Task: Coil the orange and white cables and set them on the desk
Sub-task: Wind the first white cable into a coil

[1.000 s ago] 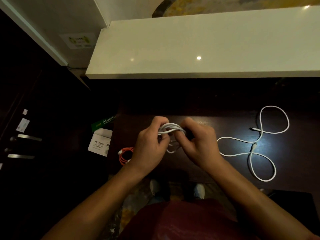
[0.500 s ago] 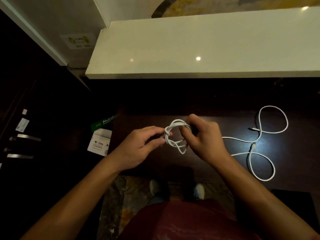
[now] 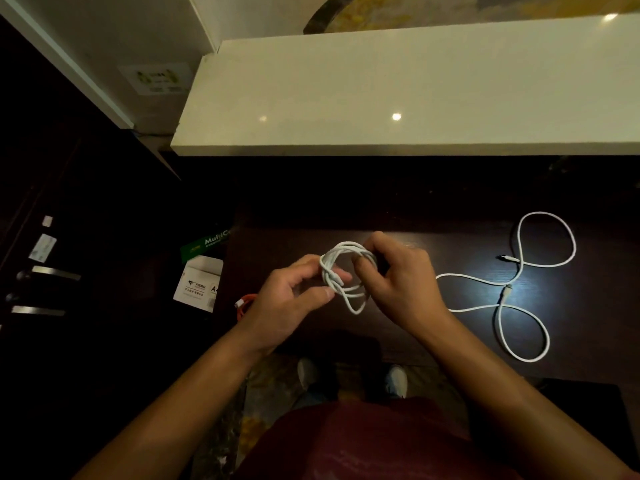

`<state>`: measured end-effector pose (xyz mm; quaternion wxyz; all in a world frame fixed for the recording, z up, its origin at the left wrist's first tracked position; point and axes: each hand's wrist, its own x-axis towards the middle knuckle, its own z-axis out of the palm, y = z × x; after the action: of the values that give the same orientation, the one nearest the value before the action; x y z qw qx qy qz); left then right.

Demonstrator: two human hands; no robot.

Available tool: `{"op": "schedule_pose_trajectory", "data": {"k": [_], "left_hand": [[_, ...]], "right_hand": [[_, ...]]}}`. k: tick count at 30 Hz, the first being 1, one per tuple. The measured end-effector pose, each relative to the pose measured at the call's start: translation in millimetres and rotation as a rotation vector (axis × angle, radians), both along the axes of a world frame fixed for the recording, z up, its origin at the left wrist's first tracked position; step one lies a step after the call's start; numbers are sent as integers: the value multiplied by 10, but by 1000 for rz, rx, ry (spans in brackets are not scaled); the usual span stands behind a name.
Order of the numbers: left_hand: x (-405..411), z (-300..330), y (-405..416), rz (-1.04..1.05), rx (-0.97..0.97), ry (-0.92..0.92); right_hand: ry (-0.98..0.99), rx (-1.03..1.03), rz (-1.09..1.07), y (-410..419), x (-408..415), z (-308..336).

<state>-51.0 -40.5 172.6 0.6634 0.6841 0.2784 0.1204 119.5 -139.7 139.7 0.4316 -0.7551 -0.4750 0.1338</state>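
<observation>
Fingertips (image 3: 341, 277) of my left hand (image 3: 289, 306) pinch the wrap on the coiled white cable (image 3: 346, 275), held above the dark desk (image 3: 433, 244); my right hand (image 3: 394, 284) grips its far side. Compared with a second ago, my hands have parted and a knotted turn now shows, so I judge this coil nearly finished. Cable: smooth, round, pliant. Orange cable (image 3: 244, 306) lies coiled at the desk's left edge. A second white cable (image 3: 519, 289) sprawls in loose loops at right. Beyond: a glossy pale ledge (image 3: 415, 98).
</observation>
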Motion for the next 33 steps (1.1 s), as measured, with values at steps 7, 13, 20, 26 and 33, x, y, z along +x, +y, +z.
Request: {"op": "schedule_pose_trajectory", "data": {"k": [7,13,20,26,33], "left_hand": [[14,58,-35,-34,-109,-30],[13,65,-37,-18,-117,-78],[53,25,-79,68,49,-86],[68,3,-83,102,117,-101],[74,-65,-35,219,57,-57]], "right_hand": [[-5,-24,2,-15,-18,12],[67,-44,24,-21,-16,8],[86,-81,36,-35,10,62],[130,-106,32,-44,-1,66],[9,-8,25,-134,22,257]]}}
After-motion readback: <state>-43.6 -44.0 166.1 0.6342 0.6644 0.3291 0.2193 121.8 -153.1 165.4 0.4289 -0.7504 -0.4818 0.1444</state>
